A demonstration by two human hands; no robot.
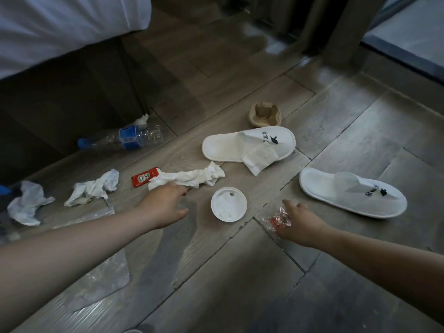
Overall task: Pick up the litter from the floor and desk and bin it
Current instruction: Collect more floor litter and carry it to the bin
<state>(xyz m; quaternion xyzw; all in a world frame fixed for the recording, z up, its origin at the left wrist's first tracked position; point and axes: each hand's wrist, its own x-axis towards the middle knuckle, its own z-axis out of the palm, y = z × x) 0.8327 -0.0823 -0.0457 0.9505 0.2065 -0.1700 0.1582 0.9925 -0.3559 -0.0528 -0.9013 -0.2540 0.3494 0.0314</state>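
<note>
Wood floor (240, 272): tissue (192, 176) lies left-right; left fingers (177, 190) touch it (grip unclear); right fingers (288, 204) pinch wrapper (276, 221).

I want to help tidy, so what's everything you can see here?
tissues: five, white, four on the floor, one on a slipper
bottle: one, clear and blue, by the bed
ketchup packet: one, red, by the middle tissue
lid: one, white, floor middle
paper cup: one, brown, beyond the slippers
plastic sheet: one, clear, under left arm
wrapper: one, clear and red, lower right
slippers: two, white, on the right
bed: one, white, top left
left hand: one, reaching the middle tissue
right hand: one, holding the wrapper
</note>
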